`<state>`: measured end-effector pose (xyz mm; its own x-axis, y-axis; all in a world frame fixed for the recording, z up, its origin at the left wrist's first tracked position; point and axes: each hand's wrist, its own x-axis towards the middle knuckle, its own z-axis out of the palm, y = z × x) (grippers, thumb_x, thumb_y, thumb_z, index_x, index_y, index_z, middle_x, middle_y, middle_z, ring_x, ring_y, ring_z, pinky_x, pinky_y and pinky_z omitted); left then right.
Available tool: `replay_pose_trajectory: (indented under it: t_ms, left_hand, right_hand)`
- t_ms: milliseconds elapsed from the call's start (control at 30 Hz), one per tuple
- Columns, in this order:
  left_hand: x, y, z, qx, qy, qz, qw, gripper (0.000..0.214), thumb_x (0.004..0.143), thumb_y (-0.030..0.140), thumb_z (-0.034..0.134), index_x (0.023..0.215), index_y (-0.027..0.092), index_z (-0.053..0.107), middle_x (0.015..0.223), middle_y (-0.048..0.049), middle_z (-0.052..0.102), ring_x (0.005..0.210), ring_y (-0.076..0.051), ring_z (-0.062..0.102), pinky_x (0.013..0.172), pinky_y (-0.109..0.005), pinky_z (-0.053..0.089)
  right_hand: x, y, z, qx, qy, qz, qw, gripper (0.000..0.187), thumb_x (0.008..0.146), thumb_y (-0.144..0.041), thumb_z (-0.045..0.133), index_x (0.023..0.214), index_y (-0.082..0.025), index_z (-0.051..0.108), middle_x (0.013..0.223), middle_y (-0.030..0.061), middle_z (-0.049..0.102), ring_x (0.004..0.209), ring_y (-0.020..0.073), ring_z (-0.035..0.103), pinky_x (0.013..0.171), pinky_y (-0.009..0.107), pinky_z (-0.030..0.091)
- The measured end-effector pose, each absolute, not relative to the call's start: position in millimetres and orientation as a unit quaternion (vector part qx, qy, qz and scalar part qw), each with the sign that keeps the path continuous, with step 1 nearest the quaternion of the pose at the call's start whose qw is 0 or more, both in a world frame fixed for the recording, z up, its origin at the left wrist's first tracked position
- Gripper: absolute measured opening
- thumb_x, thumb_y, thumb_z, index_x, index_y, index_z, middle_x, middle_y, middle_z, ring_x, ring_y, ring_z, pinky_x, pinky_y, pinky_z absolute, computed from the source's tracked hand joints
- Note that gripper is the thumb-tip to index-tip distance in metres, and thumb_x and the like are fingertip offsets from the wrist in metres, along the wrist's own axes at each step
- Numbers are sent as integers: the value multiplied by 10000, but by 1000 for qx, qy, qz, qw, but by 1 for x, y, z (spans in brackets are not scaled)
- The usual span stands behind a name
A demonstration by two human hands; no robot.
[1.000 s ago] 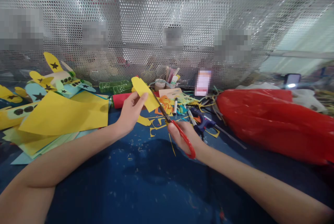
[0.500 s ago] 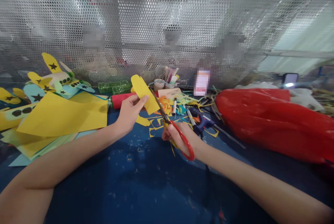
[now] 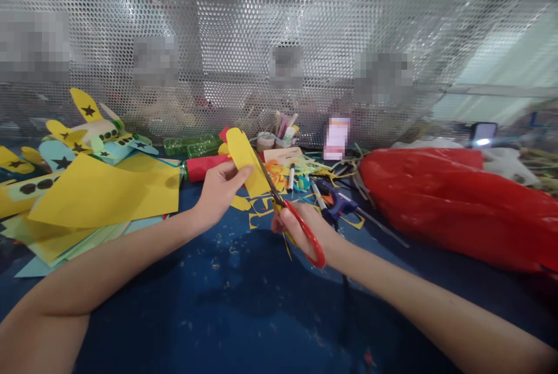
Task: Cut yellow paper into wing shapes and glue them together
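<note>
Between thumb and fingers, my left hand [image 3: 222,188] pinches a yellow paper strip [image 3: 244,156] with a rounded top end. My right hand [image 3: 305,226] grips red-handled scissors [image 3: 307,234], fingers through the loops. The dark blades lie along the strip's right edge and look nearly closed; whether they bite the paper I cannot tell. A thin yellow offcut hangs by my right fingers. Beneath and behind the hands lie cut yellow scraps [image 3: 258,221]. A red-wrapped bottle [image 3: 203,168] lies just behind my left hand.
Yellow sheets [image 3: 108,191] are stacked at left, with paper-decorated bottle planes [image 3: 98,130] behind. A blue glue gun [image 3: 340,202], a marker [image 3: 292,177] and a phone [image 3: 337,137] stand or lie right of centre. A red plastic bag [image 3: 444,200] fills the right. A perforated metal screen [image 3: 244,25] bounds the back.
My left hand and the yellow strip have shifted slightly to the right, closer against the scissor blades. My right hand has hardly moved.
</note>
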<state>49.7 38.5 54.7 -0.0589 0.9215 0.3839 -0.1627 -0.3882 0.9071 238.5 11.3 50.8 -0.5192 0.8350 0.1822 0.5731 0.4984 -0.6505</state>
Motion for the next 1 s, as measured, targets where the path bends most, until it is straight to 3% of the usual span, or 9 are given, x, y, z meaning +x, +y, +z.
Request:
replay_pose_trajectory:
  t_ms: [367, 633, 1000]
  left_hand:
    - [51, 36, 56, 525, 355, 635, 442, 284, 720, 400, 742, 859, 152, 737, 782, -34, 739, 675, -155, 665, 617, -255, 531]
    - [52, 34, 55, 524, 356, 631, 447, 266, 726, 389, 740, 848, 153, 744, 761, -38, 735, 638, -142, 650, 608, -253, 529]
    - [53, 34, 54, 514, 352, 635, 458, 266, 715, 381, 751, 850, 152, 744, 764, -42, 742, 629, -136, 657, 608, -247, 538]
  right_hand:
    - [238, 14, 46, -424, -828, 267, 252, 753, 822, -796, 104, 630, -201, 522, 623, 89, 654, 577, 194, 608, 590, 321, 457]
    - [237, 10, 39, -441, -807, 264, 292, 593, 898, -679, 174, 563, -233, 374, 461, 7, 458, 428, 126, 436, 447, 262, 348]
    - [237, 10, 38, -430, -808, 263, 305, 562, 906, -649, 202, 554, -235, 346, 439, -1, 420, 415, 115, 393, 420, 257, 303]
